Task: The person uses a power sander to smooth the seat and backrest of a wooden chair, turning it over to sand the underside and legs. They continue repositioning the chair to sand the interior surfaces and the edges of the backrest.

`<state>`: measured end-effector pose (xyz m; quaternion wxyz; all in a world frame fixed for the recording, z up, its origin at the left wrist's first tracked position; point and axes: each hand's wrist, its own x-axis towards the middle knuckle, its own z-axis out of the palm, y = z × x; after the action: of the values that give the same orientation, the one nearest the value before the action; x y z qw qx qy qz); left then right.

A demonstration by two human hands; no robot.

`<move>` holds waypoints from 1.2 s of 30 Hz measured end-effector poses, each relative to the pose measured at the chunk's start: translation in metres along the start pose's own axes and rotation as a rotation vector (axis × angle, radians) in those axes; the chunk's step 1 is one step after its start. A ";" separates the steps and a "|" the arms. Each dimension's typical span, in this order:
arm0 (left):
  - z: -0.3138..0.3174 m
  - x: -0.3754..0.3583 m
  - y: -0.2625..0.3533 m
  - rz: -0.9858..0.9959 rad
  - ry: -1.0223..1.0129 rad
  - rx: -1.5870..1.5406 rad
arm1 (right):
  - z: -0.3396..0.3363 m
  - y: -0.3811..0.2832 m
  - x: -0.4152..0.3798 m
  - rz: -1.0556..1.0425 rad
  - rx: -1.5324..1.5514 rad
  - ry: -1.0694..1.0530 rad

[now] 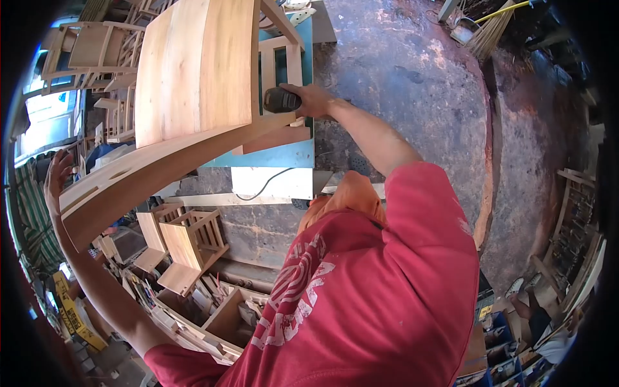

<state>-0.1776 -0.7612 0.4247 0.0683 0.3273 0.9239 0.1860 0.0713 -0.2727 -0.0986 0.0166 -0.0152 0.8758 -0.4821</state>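
Observation:
A large pale wooden furniture piece, like a chair, rests on its side over a blue tabletop (293, 153). Its broad panel (196, 71) faces up, and a long curved wooden leg (161, 158) runs along the near side. At the far left my left hand (59, 173) is raised beside the leg's end, fingers apart, the wrist against the wood. My right hand (313, 100) grips a dark, rounded hand tool (282, 100) near the leg's other end, by the frame bars (293, 61). The tool's underside is hidden.
Small wooden chairs (184, 245) stand below the table, beside a wooden bin (232, 316) of offcuts. More chair frames (106, 48) are stacked at upper left. A black cord (264, 185) crosses a white panel (296, 184). Another person's legs (532, 303) show at lower right.

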 end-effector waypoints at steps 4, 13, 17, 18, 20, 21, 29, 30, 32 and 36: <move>0.006 -0.007 0.020 0.057 0.020 0.131 | -0.007 -0.016 -0.011 0.112 -0.060 -0.041; 0.020 -0.010 0.042 0.084 0.002 0.318 | -0.001 0.000 0.011 0.131 -0.111 0.040; 0.026 -0.014 0.044 0.095 0.020 0.268 | -0.004 -0.008 -0.008 0.123 -0.192 -0.022; 0.026 -0.014 0.044 0.140 0.024 0.322 | -0.005 -0.011 -0.010 0.123 -0.192 -0.024; 0.032 -0.016 0.055 0.181 0.027 0.374 | -0.005 -0.013 -0.011 0.136 -0.190 -0.081; 0.039 -0.018 0.068 0.131 0.041 0.373 | -0.004 -0.013 -0.007 0.137 -0.189 -0.083; 0.030 -0.015 0.053 0.199 0.011 0.241 | 0.002 0.001 0.035 0.116 -0.113 0.169; 0.028 -0.013 0.047 0.199 0.014 0.241 | 0.001 0.004 0.036 0.114 -0.114 0.170; 0.018 -0.012 0.033 0.230 -0.010 0.232 | -0.003 -0.006 0.024 0.069 -0.043 0.144; 0.011 -0.011 0.024 0.226 -0.027 0.177 | 0.013 0.009 0.006 -0.056 0.007 0.177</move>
<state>-0.1523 -0.7476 0.4235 0.0301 0.4367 0.8928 0.1061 0.0662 -0.2788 -0.1128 -0.0742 0.0031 0.8713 -0.4851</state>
